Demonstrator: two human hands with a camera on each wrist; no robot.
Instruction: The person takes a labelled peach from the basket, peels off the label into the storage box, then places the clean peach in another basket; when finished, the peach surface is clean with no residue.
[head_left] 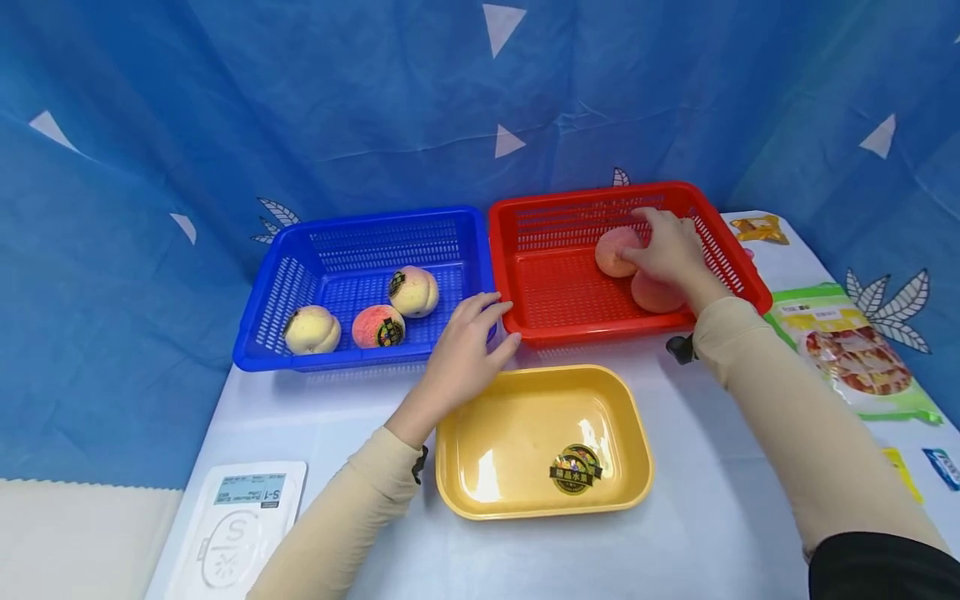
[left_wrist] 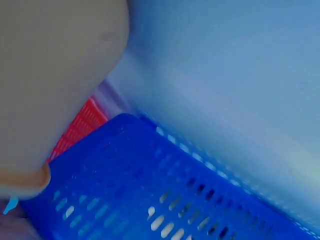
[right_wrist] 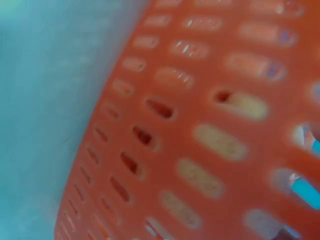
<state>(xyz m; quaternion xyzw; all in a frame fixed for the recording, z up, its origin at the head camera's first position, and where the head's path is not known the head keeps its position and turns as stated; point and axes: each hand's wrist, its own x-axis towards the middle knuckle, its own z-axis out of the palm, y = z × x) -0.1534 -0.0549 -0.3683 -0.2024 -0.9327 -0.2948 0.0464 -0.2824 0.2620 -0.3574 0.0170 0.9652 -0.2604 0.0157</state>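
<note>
Pale blue table (head_left: 705,517) walled by blue patterned cloth (head_left: 375,100), right hand (head_left: 670,247) fingers curled round peach (head_left: 617,252) in red basket (head_left: 555,287), left hand (head_left: 463,350) fingers relaxed on blue basket (head_left: 352,275) rim, yellow tray (head_left: 517,433) just below.

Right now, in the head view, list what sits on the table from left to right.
White scale → blue basket holding three peaches → left hand → yellow tray → red basket, where the right hand rests on a peach → green snack bag.

Two baskets (head_left: 360,250) side by side behind the tray (head_left: 525,433); three peaches (head_left: 378,327) in the left one
</note>
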